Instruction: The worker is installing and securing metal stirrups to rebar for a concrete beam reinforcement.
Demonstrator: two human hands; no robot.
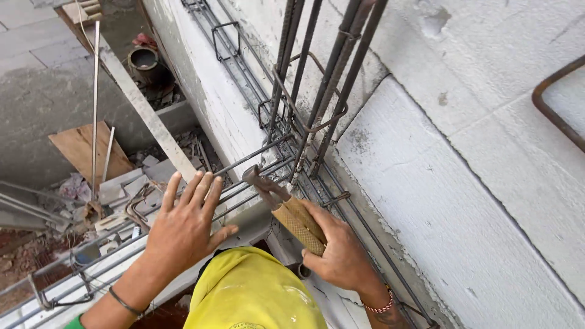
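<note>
Right hand (pixel 341 253) closed around the yellow-gripped handle of a hammer (pixel 283 204), its head resting against the horizontal steel bars (pixel 256 167) just where they meet the upright bar cage (pixel 317 91) at the corner of the grey block wall (pixel 463 201). Left hand (pixel 183 228) open, fingers spread, palm pressing flat on the horizontal bars near the hammer. Yellow cloth (pixel 250 292) in the foreground. Rubble and a bucket (pixel 143 61) well below. To do it well, judging from this: keep the left hand bracing the bars but clear of the head, use short controlled taps, watch the bent ties (pixel 311 125).
</note>
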